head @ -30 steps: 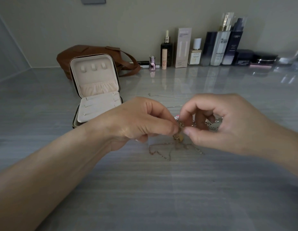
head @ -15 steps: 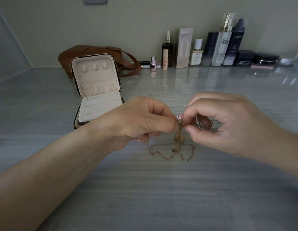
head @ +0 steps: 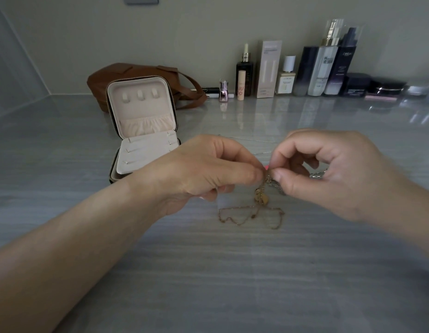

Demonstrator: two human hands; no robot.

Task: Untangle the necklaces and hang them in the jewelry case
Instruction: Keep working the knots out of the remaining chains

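Left hand (head: 203, 169) and right hand (head: 328, 171) still pinch the tangled necklaces (head: 263, 198) (barely shifted); open jewelry case (head: 141, 121) at ten o'clock, handbag (head: 136, 72) behind.

Compared with one second earlier, we see the right hand (head: 328, 169) drawn closer, its fingertips now meeting those of the left hand (head: 208, 169). The silver chain (head: 316, 175) is now mostly hidden; the gold necklace (head: 251, 215) loops lie rearranged.
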